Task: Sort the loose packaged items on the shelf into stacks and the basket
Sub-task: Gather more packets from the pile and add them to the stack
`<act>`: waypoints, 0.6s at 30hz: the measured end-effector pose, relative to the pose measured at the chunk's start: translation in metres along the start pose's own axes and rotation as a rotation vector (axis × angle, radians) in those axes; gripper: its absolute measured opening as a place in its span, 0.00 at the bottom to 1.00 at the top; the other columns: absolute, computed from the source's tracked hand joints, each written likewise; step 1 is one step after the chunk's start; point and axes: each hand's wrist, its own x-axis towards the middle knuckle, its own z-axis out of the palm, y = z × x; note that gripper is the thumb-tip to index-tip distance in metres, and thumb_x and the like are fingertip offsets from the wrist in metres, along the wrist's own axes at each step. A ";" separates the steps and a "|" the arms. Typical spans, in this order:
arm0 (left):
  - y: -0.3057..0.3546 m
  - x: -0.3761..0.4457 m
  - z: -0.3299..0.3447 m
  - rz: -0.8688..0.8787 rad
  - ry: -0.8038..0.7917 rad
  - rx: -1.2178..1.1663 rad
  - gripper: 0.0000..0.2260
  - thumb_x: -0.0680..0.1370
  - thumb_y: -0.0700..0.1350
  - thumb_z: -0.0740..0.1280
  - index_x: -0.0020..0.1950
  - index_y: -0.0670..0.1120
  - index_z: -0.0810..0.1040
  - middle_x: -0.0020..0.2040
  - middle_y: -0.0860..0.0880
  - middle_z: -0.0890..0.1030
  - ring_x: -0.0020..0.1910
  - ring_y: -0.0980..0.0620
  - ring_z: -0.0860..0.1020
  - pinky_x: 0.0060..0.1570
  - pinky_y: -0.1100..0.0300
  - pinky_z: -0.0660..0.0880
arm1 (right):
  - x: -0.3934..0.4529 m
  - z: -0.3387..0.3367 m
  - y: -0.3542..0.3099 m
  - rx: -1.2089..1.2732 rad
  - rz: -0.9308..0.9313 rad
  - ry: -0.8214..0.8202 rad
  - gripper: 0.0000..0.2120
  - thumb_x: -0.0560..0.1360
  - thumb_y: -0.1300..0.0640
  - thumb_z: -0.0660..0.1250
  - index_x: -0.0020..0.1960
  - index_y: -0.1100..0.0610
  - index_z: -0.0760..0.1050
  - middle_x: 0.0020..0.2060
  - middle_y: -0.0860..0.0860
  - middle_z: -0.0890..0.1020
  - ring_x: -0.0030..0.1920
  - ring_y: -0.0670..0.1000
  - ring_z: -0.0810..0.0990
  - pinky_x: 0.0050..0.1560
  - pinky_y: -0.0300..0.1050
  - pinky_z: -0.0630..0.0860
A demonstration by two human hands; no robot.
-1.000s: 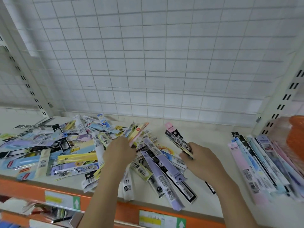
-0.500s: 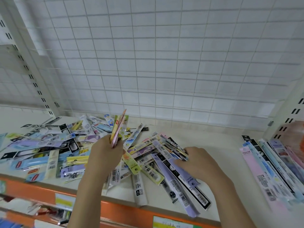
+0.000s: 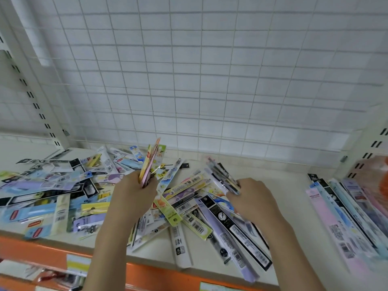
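Since a second ago the left hand (image 3: 134, 192) has lifted its small bunch of packets (image 3: 152, 162) out of the heap and turned it from a low slant to nearly upright; its fingers are curled tight round the lower ends, and the yellow, pink and green tops fan out just above the fist. The right hand (image 3: 252, 198) has dropped from holding its dark packets raised and now pinches a thin sheaf of clear-wrapped packets (image 3: 222, 179) low over the pile, their tips pointing up and away to the left of its knuckles. The camera has also tilted, so the sorted stack (image 3: 340, 208) sits further out from the right hand, well apart to its right. Much is hard to read: the printing on the held packets is blurred, the fingers of both hands are hidden behind their backs, and how many packets each holds cannot be told. The orange shape (image 3: 378, 177) at the far right edge is smeared and cut off, so whether it is the basket is unclear. The loose pile (image 3: 63, 192) spreads to the left of the left hand, beneath both hands and between them, with long purple and black packets reaching towards the shelf's near edge below the right wrist. The shelf (image 3: 289, 240) is a pale board with an orange front lip (image 3: 42, 248) carrying price labels; behind it rises a white wire grid (image 3: 199, 70) flanked by slotted uprights.
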 end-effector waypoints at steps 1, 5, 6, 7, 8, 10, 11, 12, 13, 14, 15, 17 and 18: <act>0.002 0.001 0.001 0.025 -0.003 0.020 0.14 0.78 0.46 0.62 0.45 0.34 0.75 0.40 0.36 0.81 0.32 0.44 0.73 0.33 0.57 0.68 | -0.001 -0.006 0.002 0.033 0.010 0.034 0.07 0.73 0.53 0.64 0.38 0.54 0.75 0.34 0.52 0.82 0.36 0.55 0.81 0.40 0.45 0.79; 0.016 -0.006 0.012 0.144 -0.050 0.100 0.14 0.78 0.48 0.61 0.41 0.37 0.73 0.37 0.38 0.79 0.32 0.45 0.71 0.31 0.56 0.66 | -0.008 -0.030 0.020 0.176 0.033 0.121 0.06 0.73 0.55 0.65 0.40 0.54 0.80 0.26 0.44 0.82 0.30 0.42 0.79 0.36 0.39 0.76; 0.020 -0.008 0.015 0.167 -0.058 0.108 0.14 0.78 0.48 0.61 0.39 0.39 0.72 0.35 0.39 0.78 0.31 0.46 0.71 0.31 0.56 0.65 | -0.010 -0.035 0.024 0.191 0.042 0.137 0.07 0.73 0.55 0.65 0.41 0.55 0.81 0.25 0.43 0.81 0.28 0.41 0.77 0.31 0.38 0.73; 0.024 -0.009 0.019 0.181 -0.068 0.116 0.13 0.78 0.48 0.61 0.38 0.40 0.71 0.34 0.40 0.77 0.31 0.46 0.70 0.31 0.56 0.65 | -0.012 -0.039 0.029 0.195 0.046 0.156 0.08 0.73 0.54 0.66 0.41 0.56 0.82 0.26 0.45 0.81 0.29 0.44 0.78 0.30 0.39 0.70; 0.028 -0.011 0.023 0.191 -0.083 0.125 0.13 0.78 0.48 0.61 0.38 0.41 0.70 0.34 0.41 0.77 0.31 0.47 0.70 0.31 0.56 0.65 | -0.014 -0.042 0.034 0.193 0.048 0.176 0.09 0.73 0.53 0.66 0.40 0.57 0.81 0.28 0.48 0.81 0.32 0.49 0.78 0.31 0.41 0.68; 0.032 -0.013 0.032 0.196 -0.118 0.137 0.13 0.78 0.48 0.61 0.38 0.41 0.70 0.32 0.42 0.75 0.29 0.48 0.69 0.30 0.58 0.64 | -0.017 -0.045 0.045 0.205 0.045 0.211 0.12 0.73 0.52 0.66 0.33 0.55 0.74 0.27 0.50 0.76 0.35 0.55 0.76 0.33 0.44 0.67; 0.034 -0.014 0.037 0.200 -0.135 0.139 0.12 0.79 0.48 0.61 0.38 0.42 0.70 0.31 0.44 0.73 0.29 0.48 0.69 0.29 0.58 0.64 | -0.019 -0.046 0.050 0.218 0.044 0.221 0.15 0.74 0.52 0.65 0.30 0.53 0.69 0.25 0.49 0.73 0.33 0.55 0.74 0.33 0.45 0.67; 0.035 -0.016 0.041 0.203 -0.150 0.137 0.12 0.78 0.47 0.61 0.38 0.42 0.69 0.30 0.44 0.72 0.29 0.47 0.69 0.30 0.57 0.64 | -0.021 -0.046 0.055 0.229 0.046 0.227 0.18 0.74 0.52 0.65 0.28 0.53 0.65 0.24 0.49 0.71 0.32 0.54 0.72 0.33 0.45 0.66; 0.037 -0.017 0.046 0.204 -0.160 0.136 0.13 0.78 0.47 0.61 0.37 0.43 0.69 0.30 0.45 0.72 0.29 0.47 0.69 0.30 0.57 0.64 | -0.023 -0.047 0.059 0.243 0.049 0.230 0.19 0.75 0.52 0.65 0.28 0.53 0.63 0.24 0.49 0.70 0.30 0.53 0.71 0.32 0.45 0.65; 0.039 -0.018 0.049 0.206 -0.166 0.140 0.13 0.78 0.47 0.61 0.36 0.44 0.68 0.30 0.45 0.71 0.29 0.47 0.68 0.30 0.57 0.63 | -0.024 -0.047 0.062 0.257 0.053 0.234 0.20 0.75 0.51 0.64 0.28 0.54 0.63 0.25 0.49 0.70 0.30 0.52 0.71 0.32 0.44 0.65; 0.041 -0.020 0.052 0.207 -0.165 0.145 0.14 0.78 0.48 0.62 0.35 0.44 0.67 0.29 0.45 0.71 0.28 0.47 0.68 0.30 0.57 0.63 | -0.025 -0.047 0.066 0.269 0.057 0.241 0.20 0.75 0.50 0.65 0.28 0.54 0.63 0.25 0.50 0.70 0.30 0.52 0.71 0.32 0.44 0.65; 0.045 -0.023 0.057 0.205 -0.156 0.139 0.17 0.78 0.50 0.63 0.33 0.45 0.64 0.29 0.46 0.69 0.28 0.48 0.66 0.29 0.57 0.62 | -0.027 -0.047 0.070 0.296 0.066 0.249 0.20 0.74 0.46 0.66 0.28 0.53 0.65 0.26 0.50 0.72 0.32 0.52 0.73 0.33 0.43 0.67; 0.047 -0.025 0.058 0.204 -0.150 0.132 0.18 0.78 0.51 0.63 0.33 0.45 0.64 0.28 0.46 0.68 0.28 0.48 0.66 0.29 0.57 0.62 | -0.027 -0.048 0.073 0.314 0.071 0.247 0.19 0.73 0.44 0.67 0.29 0.53 0.67 0.27 0.49 0.74 0.34 0.52 0.75 0.35 0.43 0.69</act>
